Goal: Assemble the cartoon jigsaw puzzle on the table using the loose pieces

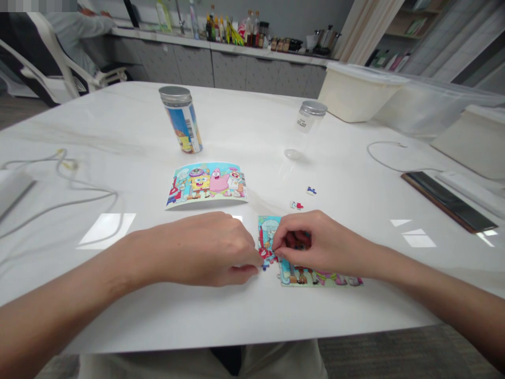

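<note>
A partly assembled cartoon jigsaw puzzle [303, 279] lies near the table's front edge, with a gap at its lower left. My right hand [319, 242] covers much of it, thumb and forefinger pinched on a small puzzle piece [272, 257] that is mostly hidden. My left hand [216, 250] is at the puzzle's left edge, fingers closed close to the same piece; what they hold, if anything, is hidden. Beyond the right hand lie a loose red and white puzzle piece [296, 205] and a blue one [311, 190]. A curved picture card [213, 185] with cartoon characters lies behind my left hand.
A picture-wrapped jar [183, 123] and a clear jar with a metal lid [305, 129] stand farther back. A phone [447, 201] and storage boxes [355, 95] are on the right. Cables [87, 184] cross the left side. A person [79, 37] sits at the far left.
</note>
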A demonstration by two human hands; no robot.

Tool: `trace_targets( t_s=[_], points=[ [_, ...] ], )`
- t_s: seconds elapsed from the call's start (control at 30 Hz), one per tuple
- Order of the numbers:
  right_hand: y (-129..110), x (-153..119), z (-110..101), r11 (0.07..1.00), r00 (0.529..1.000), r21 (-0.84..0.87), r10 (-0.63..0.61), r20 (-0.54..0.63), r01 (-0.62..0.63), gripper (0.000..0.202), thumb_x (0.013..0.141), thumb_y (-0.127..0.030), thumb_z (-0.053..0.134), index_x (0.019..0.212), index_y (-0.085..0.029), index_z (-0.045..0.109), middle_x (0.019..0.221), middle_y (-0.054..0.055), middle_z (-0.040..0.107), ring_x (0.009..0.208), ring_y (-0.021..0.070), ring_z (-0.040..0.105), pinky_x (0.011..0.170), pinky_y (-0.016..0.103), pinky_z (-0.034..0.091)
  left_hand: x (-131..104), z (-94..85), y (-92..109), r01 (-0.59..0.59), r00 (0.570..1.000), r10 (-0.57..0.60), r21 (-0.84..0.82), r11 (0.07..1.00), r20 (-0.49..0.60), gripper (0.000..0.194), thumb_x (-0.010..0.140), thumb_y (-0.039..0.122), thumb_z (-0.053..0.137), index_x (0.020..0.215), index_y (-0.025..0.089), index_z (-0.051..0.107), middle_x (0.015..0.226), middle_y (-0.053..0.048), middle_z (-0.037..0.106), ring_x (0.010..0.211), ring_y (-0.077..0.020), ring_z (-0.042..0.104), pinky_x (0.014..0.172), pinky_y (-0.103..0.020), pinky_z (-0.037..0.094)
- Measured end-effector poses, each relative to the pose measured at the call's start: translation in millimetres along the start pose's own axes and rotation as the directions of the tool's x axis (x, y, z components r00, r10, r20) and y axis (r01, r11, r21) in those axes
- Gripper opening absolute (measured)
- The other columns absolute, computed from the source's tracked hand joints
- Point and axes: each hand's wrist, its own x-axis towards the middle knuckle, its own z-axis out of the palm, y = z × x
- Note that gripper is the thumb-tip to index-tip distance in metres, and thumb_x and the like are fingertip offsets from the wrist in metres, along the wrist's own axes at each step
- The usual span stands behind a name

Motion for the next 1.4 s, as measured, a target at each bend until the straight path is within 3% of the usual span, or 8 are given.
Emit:
trace_targets(
  t_s=[0.33,0.57,0.73,0.87,1.0,1.13,1.4],
  points=[
    [1,0,-2,0.996,0.998,0.084,0.034,0.054,-0.038,0.006,0.079,-0.014,0.063,0.080,-0.015,0.069,0.058,-0.004,0.055,0.051,0.0071,0.045,0.048,0.019,0.035,0,0.3,0,-0.014,0.999,0.013,-0.011,1.000,-0.038,0.018,0.085,0.013,0.057,0.068,0.018,0.063,0.058,0.003,0.061,0.051,-0.0102,0.053,0.049,-0.025,0.032],
    [1,-2,-1,0.999,0.999,-0.008,-0.032,0.039,0.033,0.011,0.075,-0.009,0.061,0.080,-0.015,0.068,0.061,-0.003,0.058,0.053,0.0078,0.046,0.049,0.019,0.036,0,-0.5,0,-0.005,1.000,0.005,-0.009,1.000,-0.008,0.018,0.085,0.013,0.057,0.070,0.018,0.063,0.060,0.003,0.062,0.052,-0.0100,0.054,0.049,-0.024,0.033],
    [-2,-1,-4,0.997,0.998,-0.042,-0.062,0.027,0.063,0.011,0.081,-0.012,0.056,0.081,-0.016,0.066,0.065,-0.001,0.061,0.055,0.0087,0.049,0.052,0.020,0.038,1,-0.6,1,-0.001,1.000,0.001,-0.006,1.000,-0.017,0.019,0.085,0.013,0.057,0.068,0.018,0.063,0.058,0.003,0.061,0.050,-0.0098,0.053,0.048,-0.024,0.032],
    [-5,-4,-10,0.956,0.967,-0.148,-0.253,0.014,0.252,0.017,0.084,-0.012,0.052,0.082,-0.016,0.068,0.076,0.004,0.066,0.066,0.0128,0.055,0.064,0.026,0.043,1,-0.1,0,-0.013,1.000,0.013,-0.010,1.000,-0.021,0.018,0.085,0.013,0.056,0.070,0.019,0.065,0.059,0.003,0.063,0.051,-0.0102,0.054,0.049,-0.024,0.033],
    [-4,-7,-15,0.880,0.895,-0.185,-0.407,0.185,0.438,0.023,0.086,-0.012,0.048,0.086,-0.016,0.070,0.078,0.008,0.066,0.071,0.0159,0.056,0.064,0.028,0.041,0,0.8,-1,-0.012,1.000,0.012,-0.007,1.000,-0.018,0.017,0.086,0.014,0.057,0.073,0.019,0.066,0.061,0.002,0.064,0.052,-0.0109,0.056,0.049,-0.024,0.034],
    [-1,-8,-15,0.854,0.870,-0.221,-0.409,0.277,0.472,0.022,0.087,-0.015,0.049,0.089,-0.016,0.071,0.071,0.006,0.061,0.068,0.0163,0.053,0.061,0.028,0.038,0,1.6,-1,-0.014,1.000,0.013,-0.025,1.000,-0.017,0.015,0.085,0.013,0.057,0.074,0.018,0.067,0.063,0.001,0.066,0.054,-0.0116,0.058,0.050,-0.024,0.035],
    [0,-8,-14,0.843,0.858,-0.210,-0.435,0.274,0.495,0.023,0.089,-0.016,0.047,0.092,-0.016,0.070,0.070,0.005,0.059,0.067,0.0162,0.051,0.061,0.028,0.038,0,1.8,-2,-0.021,0.998,0.018,-0.047,0.999,-0.065,0.016,0.085,0.013,0.057,0.073,0.019,0.067,0.061,0.001,0.065,0.053,-0.0111,0.058,0.049,-0.023,0.036]
  ],
)
